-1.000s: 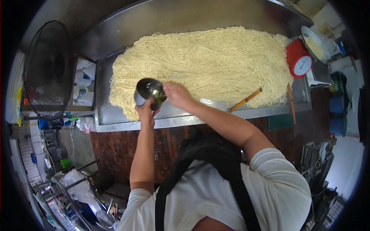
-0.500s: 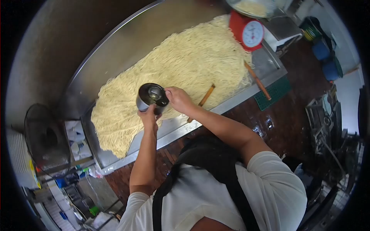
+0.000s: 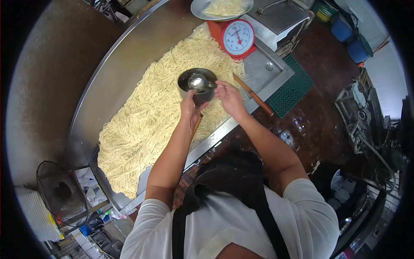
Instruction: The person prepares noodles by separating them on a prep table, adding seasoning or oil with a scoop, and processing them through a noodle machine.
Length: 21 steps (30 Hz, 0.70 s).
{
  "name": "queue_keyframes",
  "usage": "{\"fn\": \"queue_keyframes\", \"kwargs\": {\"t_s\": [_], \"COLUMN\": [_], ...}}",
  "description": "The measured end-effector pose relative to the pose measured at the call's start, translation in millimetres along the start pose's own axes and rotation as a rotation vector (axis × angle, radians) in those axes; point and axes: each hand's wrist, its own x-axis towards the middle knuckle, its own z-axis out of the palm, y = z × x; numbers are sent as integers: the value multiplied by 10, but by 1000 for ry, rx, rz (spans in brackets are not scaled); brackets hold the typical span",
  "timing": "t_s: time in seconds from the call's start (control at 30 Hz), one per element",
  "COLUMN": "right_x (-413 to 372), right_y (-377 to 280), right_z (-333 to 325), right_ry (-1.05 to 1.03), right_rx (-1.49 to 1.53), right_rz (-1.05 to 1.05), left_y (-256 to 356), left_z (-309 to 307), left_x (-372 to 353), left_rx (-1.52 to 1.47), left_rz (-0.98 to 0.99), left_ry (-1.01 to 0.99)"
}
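Observation:
Pale noodles (image 3: 142, 116) lie spread in a thick layer over a metal table (image 3: 211, 140). Above them, my left hand (image 3: 190, 108) grips the near side of a dark metal pot (image 3: 202, 98). A round, shiny ladle (image 3: 197, 82) sits inside the pot's mouth. My right hand (image 3: 228, 98) is closed at the pot's right rim, on the ladle's handle. One wooden stick (image 3: 254, 96) rests across the table's near edge at the right. Another stick (image 3: 198, 122) is mostly hidden behind my left hand.
A red scale (image 3: 238, 38) with a white dial stands at the table's far right, under a metal bowl (image 3: 222, 18) holding pale food. A fan (image 3: 62, 192) is at the lower left. A green mat (image 3: 291, 88) lies on the floor at the right.
The pot, the ladle and both my hands have moved right over the noodles, toward the scale. The camera view has shifted, so the scale and bowl appear further left.

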Motion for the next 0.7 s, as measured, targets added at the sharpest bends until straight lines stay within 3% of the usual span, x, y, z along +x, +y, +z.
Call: {"fn": "queue_keyframes", "kwargs": {"t_s": [0.07,0.13,0.23,0.4,0.57,0.6,0.63,0.67,0.7], "right_x": [3,60,198,523,540,510,456,401,238], "right_y": [14,205,404,747,980,1059,1330,1604,1585], "right_z": [-382,-726,-1199,-1698,-1802,-1835,-1916,-1998,-1967], "right_ry": [29,121,220,267,289,288,189,98,30], "right_rx": [173,151,64,-104,-107,-107,-402,-698,-806], "right_rz": [214,238,214,293,443,476,475,458,460], "left_y": [-224,-425,-780,-1022,-929,-713,-494,-530,-596], "left_z": [273,583,1055,1727,1407,1235,991,636,240], "left_x": [126,252,601,974,1238,1012,741,616,472], "left_rx": [30,41,91,348,542,815,1083,1186,1279], "left_rz": [-97,-185,-230,-142,-187,4,202,429,652], "left_ry": [-26,-134,-139,-129,-251,-334,-413,-261,-99]}}
